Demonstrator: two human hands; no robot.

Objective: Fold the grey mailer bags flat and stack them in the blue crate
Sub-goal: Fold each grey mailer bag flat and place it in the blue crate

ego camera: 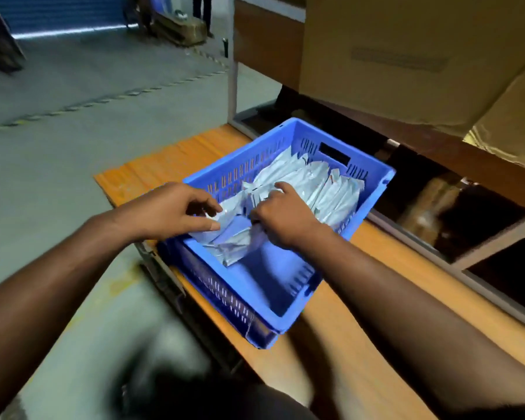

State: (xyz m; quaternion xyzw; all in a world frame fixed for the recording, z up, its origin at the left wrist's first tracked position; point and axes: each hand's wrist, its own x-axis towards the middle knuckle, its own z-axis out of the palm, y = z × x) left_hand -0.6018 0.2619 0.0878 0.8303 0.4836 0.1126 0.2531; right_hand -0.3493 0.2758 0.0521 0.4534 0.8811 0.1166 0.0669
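A blue slotted crate (273, 316) stands on an orange wooden table (170, 159). Several folded grey mailer bags (331, 189) stand packed in a row along its far end. A looser, crumpled mailer bag (228, 244) lies at the crate's left side. My left hand (176, 207) pinches that bag's upper edge between thumb and fingers. My right hand (282, 216) is inside the crate, its fingers curled round the bag's other side where it meets the packed row. The crate's near half shows bare blue floor.
A shelf unit with large cardboard boxes (406, 53) overhangs the table at the right, with dark openings (482, 225) below it. A grey concrete floor (58, 147) with a dashed line lies to the left. A person's legs (202, 13) stand far back.
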